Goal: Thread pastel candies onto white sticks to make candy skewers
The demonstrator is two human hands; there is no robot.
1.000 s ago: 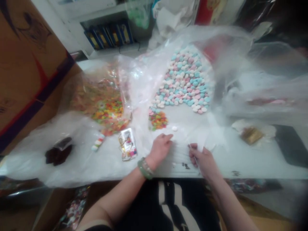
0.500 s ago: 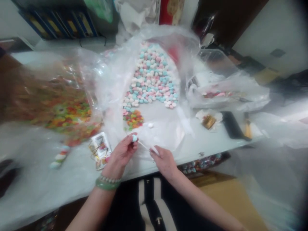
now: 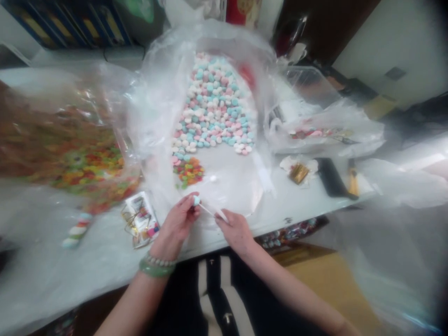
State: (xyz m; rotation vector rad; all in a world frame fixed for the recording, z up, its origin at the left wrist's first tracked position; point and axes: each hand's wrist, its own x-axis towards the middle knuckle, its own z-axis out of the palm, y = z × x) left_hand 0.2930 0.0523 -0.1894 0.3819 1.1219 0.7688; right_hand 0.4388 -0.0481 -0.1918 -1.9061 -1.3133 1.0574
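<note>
My left hand (image 3: 177,221) pinches a small pale blue candy (image 3: 196,200) between its fingertips. My right hand (image 3: 236,231) holds a thin white stick (image 3: 210,210), whose far end reaches close to that candy. A single white candy (image 3: 212,178) lies on the plastic sheet (image 3: 231,186) just beyond my hands. Farther back spreads a large pile of pastel pink, white and blue candies (image 3: 213,107). A small heap of colourful gummies (image 3: 189,172) sits at its near end. Left of my left hand lies a card with wire and coloured pieces (image 3: 140,219).
A big heap of colourful gummies (image 3: 91,158) lies under clear plastic at the left, with a striped candy stick (image 3: 77,232) near it. To the right are a plastic bag (image 3: 325,133), a clear container (image 3: 308,86), a gold packet (image 3: 298,173) and a black object (image 3: 332,177).
My left hand has risen from the sheet and now pinches the blue candy, with the stick brought to it. The view has swung left. The last half second shows little change.
</note>
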